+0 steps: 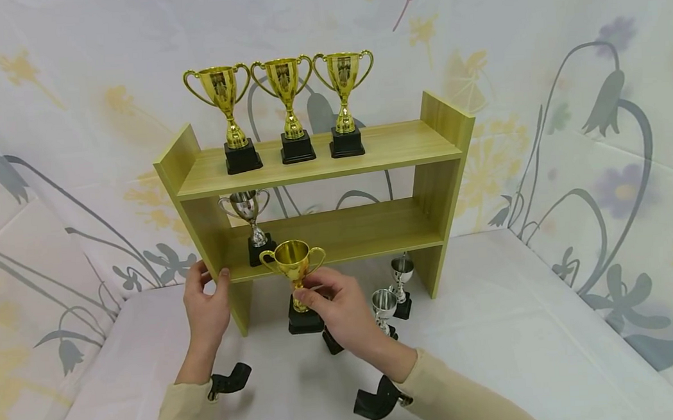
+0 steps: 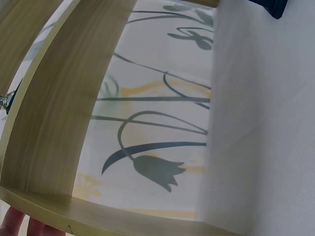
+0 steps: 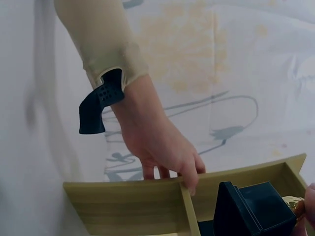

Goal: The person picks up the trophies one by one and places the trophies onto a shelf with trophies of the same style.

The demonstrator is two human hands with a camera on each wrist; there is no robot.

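Observation:
My right hand pinches a small gold trophy cup by its stem, upright, in front of the lower shelf's left part. Its black base shows in the right wrist view. My left hand grips the left side panel of the wooden shelf, thumb on the front edge and fingers round the outside; a few fingers show in the left wrist view. Close behind the held cup, a silver trophy stands at the left end of the lower shelf board.
Three gold trophies stand in a row on the top board. Under the shelf, two silver trophies stand on the white tablecloth, beside another black base partly hidden by my right hand. A flowered cloth hangs behind.

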